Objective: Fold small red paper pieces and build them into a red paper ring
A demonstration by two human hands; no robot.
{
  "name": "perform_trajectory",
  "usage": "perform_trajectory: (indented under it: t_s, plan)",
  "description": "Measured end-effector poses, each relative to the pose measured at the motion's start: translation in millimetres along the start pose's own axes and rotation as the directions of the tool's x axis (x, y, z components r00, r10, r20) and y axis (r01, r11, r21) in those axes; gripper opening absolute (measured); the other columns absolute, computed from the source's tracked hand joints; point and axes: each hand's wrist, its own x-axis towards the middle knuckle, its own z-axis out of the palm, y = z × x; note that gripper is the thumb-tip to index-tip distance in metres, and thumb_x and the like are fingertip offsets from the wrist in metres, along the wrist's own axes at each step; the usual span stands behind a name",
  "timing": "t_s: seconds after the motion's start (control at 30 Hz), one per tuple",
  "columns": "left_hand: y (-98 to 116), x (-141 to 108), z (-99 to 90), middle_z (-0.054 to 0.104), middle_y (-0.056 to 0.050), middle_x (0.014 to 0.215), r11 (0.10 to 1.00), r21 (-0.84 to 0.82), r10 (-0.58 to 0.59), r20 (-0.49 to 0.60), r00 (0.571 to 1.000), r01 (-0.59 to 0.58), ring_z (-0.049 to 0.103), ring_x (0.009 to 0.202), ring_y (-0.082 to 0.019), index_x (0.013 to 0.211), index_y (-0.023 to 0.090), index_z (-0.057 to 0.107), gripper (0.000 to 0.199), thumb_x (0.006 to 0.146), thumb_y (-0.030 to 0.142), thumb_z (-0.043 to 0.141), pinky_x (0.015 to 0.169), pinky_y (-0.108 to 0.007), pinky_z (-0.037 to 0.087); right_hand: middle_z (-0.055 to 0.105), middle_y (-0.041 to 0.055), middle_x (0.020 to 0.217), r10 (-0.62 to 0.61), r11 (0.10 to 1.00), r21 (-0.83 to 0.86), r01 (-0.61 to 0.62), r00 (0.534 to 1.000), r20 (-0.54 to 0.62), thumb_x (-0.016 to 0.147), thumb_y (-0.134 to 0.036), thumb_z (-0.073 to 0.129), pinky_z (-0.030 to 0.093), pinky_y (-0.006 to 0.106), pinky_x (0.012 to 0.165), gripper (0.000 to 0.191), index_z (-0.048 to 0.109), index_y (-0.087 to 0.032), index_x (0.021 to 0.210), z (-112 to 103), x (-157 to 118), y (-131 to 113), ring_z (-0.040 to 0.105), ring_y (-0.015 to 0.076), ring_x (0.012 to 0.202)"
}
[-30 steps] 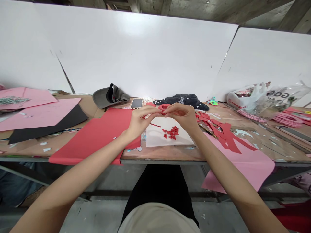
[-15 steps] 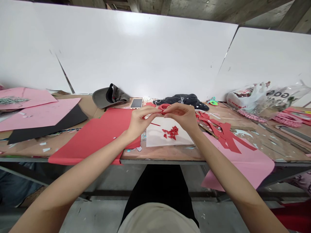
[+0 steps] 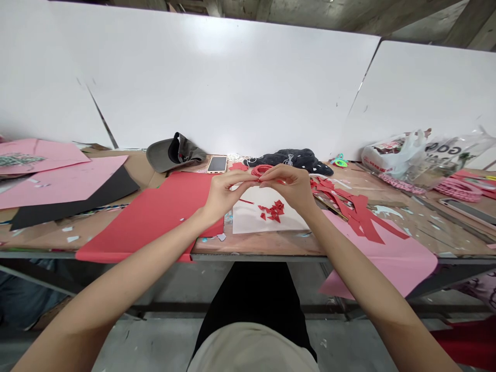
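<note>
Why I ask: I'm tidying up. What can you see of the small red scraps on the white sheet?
The scraps look like paper: small, red, angular, several roughly triangular. They lie loose on the white sheet, most overlapping in a heap, a few to its left. Neither the left hand nor the right hand touches them. They are too small to count surely.

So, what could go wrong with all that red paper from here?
The small red piece is pinched between the fingers, so it might slip free. Loose red scraps lie on the white sheet below and could scatter if brushed. The large red sheet hangs over the front edge of the table, near the left forearm, so it may get dragged.
</note>
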Motion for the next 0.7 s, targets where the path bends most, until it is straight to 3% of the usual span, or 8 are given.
perform_trajectory:
  t_s: [0.2,0.37,0.7]
  plan:
    - [6.6,4.7,0.6,0.076,-0.005,0.089,0.959,-0.164,-0.235,-0.011,0.972,0.230,0.069,0.082,-0.019,0.087,0.022,0.078,0.011,0.077,0.026,0.074,0.076,-0.031,0.055,0.070,0.0005,0.079,0.000,1.000,-0.019,-0.001,0.998,-0.057,0.076,-0.027,0.075,0.057,0.030,0.070,0.005,0.074,-0.022,0.078,1.1,0.7,3.9,0.065,0.0146,0.076]
    - [5.0,6.9,0.7,0.075,-0.006,0.085,0.879,-0.288,-0.384,0.043,0.922,0.380,0.069,0.076,-0.019,0.083,0.019,0.078,0.016,0.073,0.031,0.077,0.075,-0.032,0.056,0.071,0.0014,0.077,0.103,0.994,0.042,-0.101,0.994,-0.040,0.075,-0.034,0.076,0.059,0.032,0.072,0.015,0.072,-0.020,0.078,6.5,0.6,6.3,0.068,0.0157,0.072]
    - [4.6,10.2,-0.6,0.075,-0.008,0.081,0.746,-0.379,-0.533,0.152,0.832,0.547,0.068,0.076,-0.021,0.082,0.016,0.078,0.025,0.067,0.035,0.082,0.081,-0.037,0.055,0.072,0.0034,0.080,0.199,0.978,0.048,-0.201,0.979,0.032,0.075,-0.039,0.074,0.058,0.033,0.072,0.021,0.074,-0.019,0.083,8.4,3.4,14.4,0.068,0.0168,0.073]
